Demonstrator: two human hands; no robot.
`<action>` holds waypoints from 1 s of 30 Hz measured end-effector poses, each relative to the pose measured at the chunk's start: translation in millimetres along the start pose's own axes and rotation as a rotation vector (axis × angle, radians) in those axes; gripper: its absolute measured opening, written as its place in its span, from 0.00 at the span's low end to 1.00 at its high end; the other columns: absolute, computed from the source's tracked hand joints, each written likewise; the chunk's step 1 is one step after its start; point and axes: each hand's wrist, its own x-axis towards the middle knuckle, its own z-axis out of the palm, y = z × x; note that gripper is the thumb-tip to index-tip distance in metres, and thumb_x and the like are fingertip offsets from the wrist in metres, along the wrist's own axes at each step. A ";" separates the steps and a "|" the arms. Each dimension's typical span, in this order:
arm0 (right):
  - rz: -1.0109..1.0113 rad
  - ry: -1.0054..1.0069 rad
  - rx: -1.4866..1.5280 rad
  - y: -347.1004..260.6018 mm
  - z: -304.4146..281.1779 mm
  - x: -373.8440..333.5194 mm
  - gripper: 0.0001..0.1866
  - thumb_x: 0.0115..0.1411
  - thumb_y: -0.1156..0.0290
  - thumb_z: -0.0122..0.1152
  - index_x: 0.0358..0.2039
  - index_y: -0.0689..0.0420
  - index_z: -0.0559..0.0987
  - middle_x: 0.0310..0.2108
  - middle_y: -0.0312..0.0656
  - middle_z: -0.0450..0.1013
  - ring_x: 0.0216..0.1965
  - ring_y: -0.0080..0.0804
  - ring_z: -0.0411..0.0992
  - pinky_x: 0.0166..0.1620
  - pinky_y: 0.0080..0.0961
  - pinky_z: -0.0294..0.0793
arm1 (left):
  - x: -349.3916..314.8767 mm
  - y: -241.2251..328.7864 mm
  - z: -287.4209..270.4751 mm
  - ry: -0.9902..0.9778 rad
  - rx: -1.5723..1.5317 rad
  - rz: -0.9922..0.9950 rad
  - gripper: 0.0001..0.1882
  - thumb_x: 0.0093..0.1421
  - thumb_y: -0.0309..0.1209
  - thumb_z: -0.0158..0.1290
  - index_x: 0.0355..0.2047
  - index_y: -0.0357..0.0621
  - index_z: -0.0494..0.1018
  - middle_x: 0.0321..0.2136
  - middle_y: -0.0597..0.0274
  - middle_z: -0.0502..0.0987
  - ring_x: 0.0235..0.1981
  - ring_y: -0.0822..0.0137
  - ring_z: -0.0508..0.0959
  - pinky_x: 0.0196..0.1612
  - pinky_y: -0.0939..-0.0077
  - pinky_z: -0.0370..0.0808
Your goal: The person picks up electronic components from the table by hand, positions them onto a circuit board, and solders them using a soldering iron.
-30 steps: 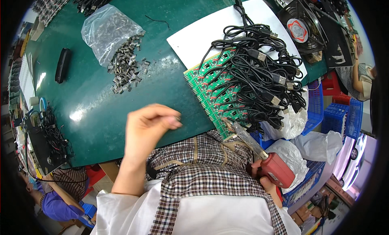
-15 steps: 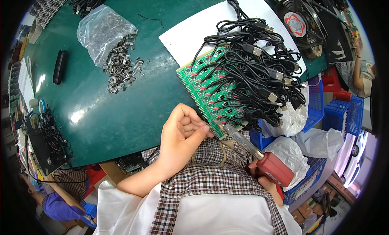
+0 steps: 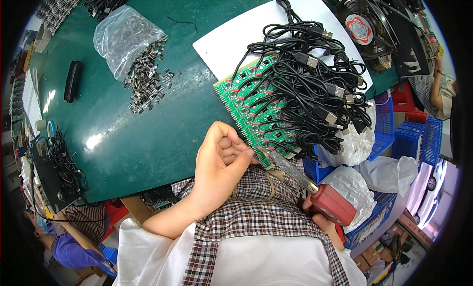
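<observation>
A green circuit board panel (image 3: 252, 119) lies on a white sheet (image 3: 224, 52), with a row of pins along its left edge. Many black USB cables (image 3: 315, 84) run from it and pile up on its right. At the board's near corner, my left hand (image 3: 217, 170) is closed, thumb and forefinger pinched together; what is between them is too small to make out. My right hand (image 3: 325, 227) grips the red handle of a soldering gun (image 3: 332, 205) from below, its fingers partly hidden. The gun's metal tip reaches the board's edge close beside my left fingertips.
On the green table (image 3: 172, 133) small metal connectors (image 3: 145, 81) spill from a clear plastic bag (image 3: 125, 37). A black bar-shaped object (image 3: 73, 82) lies farther left. A fan (image 3: 362, 28) stands back right. Blue crates (image 3: 409, 138) and white bags (image 3: 389, 173) sit right of the table.
My left hand has shifted very slightly up and left along the board's edge. The soldering gun has moved a touch left with it; the rest looks the same.
</observation>
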 end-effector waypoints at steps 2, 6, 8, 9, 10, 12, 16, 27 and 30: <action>-0.008 0.013 0.017 0.4 1.1 1.0 0.18 0.47 0.52 0.59 0.28 0.55 0.78 0.29 0.41 0.73 0.29 0.39 0.73 0.32 0.27 0.71 | -0.6 -0.5 0.1 0.006 -0.009 -0.001 0.12 0.53 0.14 0.46 0.32 0.40 0.56 0.27 0.59 0.70 0.29 0.72 0.76 0.33 0.83 0.73; -0.001 0.013 0.073 -2.7 1.3 3.3 0.18 0.46 0.54 0.61 0.29 0.57 0.77 0.30 0.41 0.73 0.30 0.39 0.73 0.33 0.27 0.71 | 0.7 -1.0 1.3 0.009 -0.015 0.001 0.12 0.53 0.14 0.46 0.31 0.40 0.56 0.27 0.58 0.70 0.29 0.69 0.76 0.34 0.79 0.75; -0.014 0.013 0.070 4.7 -0.2 0.1 0.18 0.46 0.55 0.61 0.30 0.57 0.77 0.30 0.42 0.73 0.30 0.39 0.73 0.33 0.27 0.72 | 0.6 -1.1 1.7 0.011 -0.016 0.004 0.12 0.53 0.14 0.46 0.31 0.40 0.56 0.27 0.58 0.70 0.28 0.69 0.76 0.33 0.79 0.75; -0.060 0.021 0.003 14.2 -0.9 -3.7 0.19 0.46 0.56 0.62 0.31 0.58 0.76 0.31 0.42 0.73 0.30 0.39 0.73 0.33 0.27 0.72 | 0.6 -0.9 1.7 0.013 -0.016 0.007 0.12 0.53 0.14 0.46 0.31 0.40 0.56 0.27 0.58 0.70 0.28 0.69 0.76 0.33 0.80 0.75; -0.106 0.029 -0.064 19.7 -1.5 -6.0 0.19 0.45 0.56 0.62 0.31 0.58 0.76 0.31 0.43 0.73 0.31 0.39 0.74 0.33 0.27 0.72 | 0.7 -0.6 1.7 0.013 -0.017 0.008 0.12 0.53 0.14 0.46 0.31 0.40 0.56 0.27 0.58 0.70 0.28 0.69 0.76 0.33 0.80 0.75; -0.093 0.016 -0.054 14.6 -3.2 -4.2 0.20 0.45 0.56 0.62 0.32 0.59 0.76 0.32 0.43 0.73 0.31 0.40 0.74 0.33 0.27 0.73 | 0.9 0.0 1.9 0.014 -0.017 0.014 0.12 0.52 0.14 0.46 0.31 0.40 0.55 0.27 0.57 0.70 0.28 0.69 0.76 0.32 0.80 0.75; -0.117 -0.012 -0.120 23.8 -5.5 -10.1 0.22 0.44 0.55 0.63 0.34 0.60 0.76 0.32 0.44 0.73 0.31 0.41 0.74 0.33 0.27 0.73 | 0.9 0.0 2.4 0.021 -0.006 0.009 0.12 0.52 0.14 0.46 0.31 0.40 0.55 0.26 0.57 0.70 0.27 0.69 0.76 0.31 0.81 0.74; -0.124 0.007 -0.139 17.8 -7.4 -10.0 0.26 0.45 0.52 0.62 0.37 0.62 0.75 0.31 0.44 0.74 0.29 0.40 0.74 0.32 0.28 0.73 | 0.4 2.1 3.0 0.034 0.021 0.009 0.12 0.52 0.14 0.46 0.32 0.40 0.56 0.26 0.58 0.70 0.27 0.70 0.76 0.31 0.82 0.74; -0.155 0.062 -0.109 17.7 -5.4 -6.2 0.26 0.46 0.51 0.62 0.35 0.62 0.75 0.31 0.45 0.74 0.29 0.40 0.74 0.32 0.28 0.73 | 0.4 0.9 3.2 0.024 0.017 0.016 0.12 0.52 0.14 0.46 0.32 0.40 0.56 0.26 0.58 0.70 0.27 0.69 0.76 0.31 0.82 0.74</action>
